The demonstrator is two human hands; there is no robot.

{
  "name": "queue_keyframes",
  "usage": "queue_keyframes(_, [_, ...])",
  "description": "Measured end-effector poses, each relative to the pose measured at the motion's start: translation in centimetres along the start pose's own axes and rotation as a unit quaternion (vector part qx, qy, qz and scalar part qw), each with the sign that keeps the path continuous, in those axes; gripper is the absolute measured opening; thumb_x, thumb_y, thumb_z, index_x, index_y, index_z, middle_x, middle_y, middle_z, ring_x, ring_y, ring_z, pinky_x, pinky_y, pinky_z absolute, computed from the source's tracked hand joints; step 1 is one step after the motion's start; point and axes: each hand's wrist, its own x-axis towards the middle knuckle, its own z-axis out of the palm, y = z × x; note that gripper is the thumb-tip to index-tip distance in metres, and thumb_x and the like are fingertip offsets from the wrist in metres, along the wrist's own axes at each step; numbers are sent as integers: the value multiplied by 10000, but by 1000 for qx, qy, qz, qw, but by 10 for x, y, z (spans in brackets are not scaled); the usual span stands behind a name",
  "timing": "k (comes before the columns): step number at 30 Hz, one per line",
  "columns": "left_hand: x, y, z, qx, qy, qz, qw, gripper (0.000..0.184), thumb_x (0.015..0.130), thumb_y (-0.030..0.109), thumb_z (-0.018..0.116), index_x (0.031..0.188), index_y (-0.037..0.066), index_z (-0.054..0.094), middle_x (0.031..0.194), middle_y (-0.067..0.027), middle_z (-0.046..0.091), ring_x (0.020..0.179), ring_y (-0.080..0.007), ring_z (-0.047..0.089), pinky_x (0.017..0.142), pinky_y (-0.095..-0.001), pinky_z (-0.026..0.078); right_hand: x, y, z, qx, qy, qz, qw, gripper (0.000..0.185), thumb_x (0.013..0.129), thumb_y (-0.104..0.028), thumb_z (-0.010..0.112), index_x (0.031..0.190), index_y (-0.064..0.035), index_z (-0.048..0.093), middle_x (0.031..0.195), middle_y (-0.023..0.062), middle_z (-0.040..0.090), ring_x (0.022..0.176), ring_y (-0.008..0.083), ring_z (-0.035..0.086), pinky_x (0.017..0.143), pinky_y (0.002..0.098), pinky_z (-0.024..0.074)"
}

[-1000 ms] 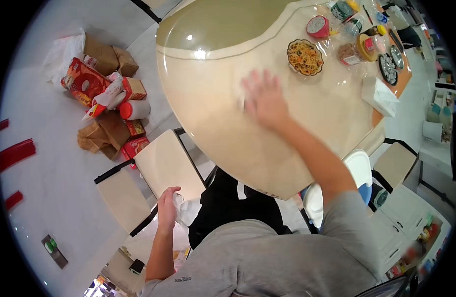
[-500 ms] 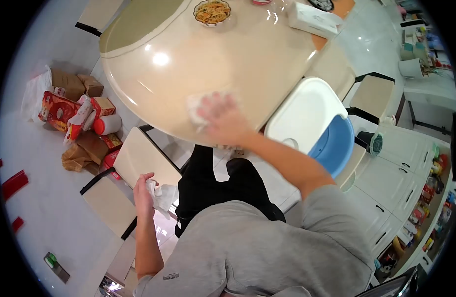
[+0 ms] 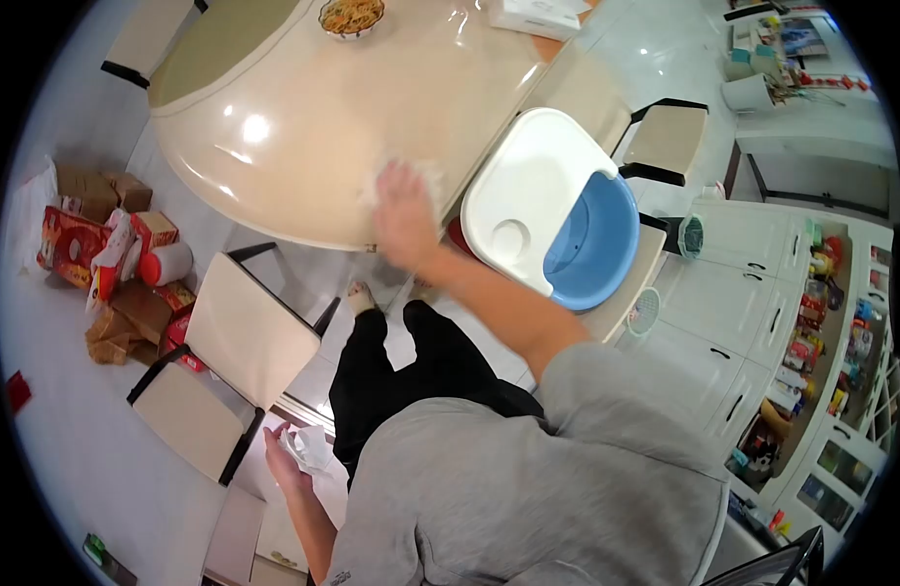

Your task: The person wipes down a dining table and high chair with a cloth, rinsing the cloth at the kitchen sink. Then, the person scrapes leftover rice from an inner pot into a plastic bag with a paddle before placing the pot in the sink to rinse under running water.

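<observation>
My right hand point(image 3: 405, 217) lies over a white tissue point(image 3: 428, 182) on the glossy beige table point(image 3: 313, 156), close to its near edge; motion smears the fingers. Down at my left side, beside my black trousers, my left hand point(image 3: 284, 457) holds a crumpled white tissue point(image 3: 309, 447). A glass bowl of noodles point(image 3: 351, 16) stands at the top of the table, with a white tissue box point(image 3: 536, 17) to its right.
Right of the table are a white tray point(image 3: 528, 195) and a blue basin point(image 3: 596, 244) on a chair. Another chair point(image 3: 250, 327) stands at the left, near boxes and red packages point(image 3: 74, 244) on the floor. White cabinets point(image 3: 704, 313) line the right.
My right hand has moved with the tissue along the table toward the near edge. The view has shifted right, so the bowl sits farther up and left. My left hand still holds its tissue.
</observation>
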Motion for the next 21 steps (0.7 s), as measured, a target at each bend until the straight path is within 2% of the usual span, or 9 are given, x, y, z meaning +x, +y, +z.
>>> queue_keyframes(4, [23, 32, 6, -11, -59, 51, 997, 491, 1028, 435, 412, 1014, 10, 657, 886, -77, 615, 804, -181, 606, 752, -302, 521, -24, -54, -16, 447, -131, 136, 874, 378, 931, -217, 489, 1214, 13, 586, 1263, 237, 580, 1125, 377, 558, 985, 461, 417])
queue_keyframes(7, [27, 55, -6, 16, -80, 59, 995, 486, 1031, 421, 406, 1034, 4, 656, 852, -71, 616, 767, -150, 602, 723, -270, 511, 2, -23, -39, 462, -218, 217, 832, 340, 940, -236, 495, 1172, -23, 622, 1038, 127, 670, 958, 251, 630, 857, 383, 504])
queue_keyframes(8, [35, 55, -14, -2, -84, 53, 995, 485, 1026, 423, 411, 1037, 5, 656, 841, -68, 612, 762, -141, 599, 704, -263, 503, 10, -5, -38, 659, -187, 277, 673, 329, 960, -243, 477, 1166, -43, 638, 1022, 84, 665, 942, 193, 627, 818, 339, 514])
queue_keyframes(9, [40, 55, -22, -7, -73, 53, 996, 485, 1026, 423, 411, 1037, 5, 656, 841, -68, 612, 762, -141, 599, 704, -263, 503, 21, 12, -39, 662, -198, 272, 670, 329, 960, -243, 477, 1166, -43, 638, 1022, 84, 665, 942, 193, 627, 818, 339, 514])
queue_keyframes(12, [62, 52, -28, 39, -42, 30, 998, 441, 991, 404, 491, 1042, 1, 663, 861, -72, 636, 830, -153, 602, 757, -297, 492, 42, 28, -34, 589, -99, 197, 777, 421, 946, -281, 561, 1267, -11, 595, 1154, 117, 659, 1052, 220, 605, 961, 351, 445])
queue_keyframes(13, [69, 54, -14, 128, -67, 141, 979, 421, 978, 380, 521, 1046, -10, 664, 899, -77, 652, 873, -157, 603, 797, -296, 480, 43, 22, -30, 267, 20, 67, 961, 384, 929, -263, 583, 1230, -27, 614, 1113, 135, 661, 1008, 263, 614, 919, 363, 475])
queue_keyframes(14, [75, 58, 11, 212, -91, 253, 940, 403, 965, 355, 550, 1049, -21, 665, 938, -82, 667, 916, -162, 604, 837, -296, 468, 45, 18, -28, -99, 135, -81, 982, 347, 912, -245, 604, 1193, -43, 633, 1072, 152, 662, 964, 306, 624, 877, 375, 505])
queue_keyframes(18, [86, 104, 150, 184, -287, 223, 913, 382, 945, 301, 600, 1117, -35, 658, 1026, -80, 681, 974, -151, 594, 876, -284, 448, 18, 26, -24, -1, 126, -168, 978, 319, 866, -139, 644, 1162, -22, 633, 1081, 202, 643, 958, 387, 598, 888, 419, 492])
queue_keyframes(21, [95, 110, 236, 119, -328, 199, 916, 413, 938, 312, 614, 1166, -32, 626, 1074, -93, 661, 994, -174, 601, 891, -297, 451, -32, 28, -37, 128, 101, 3, 987, 285, 850, -46, 650, 1132, -7, 637, 1135, 219, 625, 1003, 409, 592, 892, 450, 483])
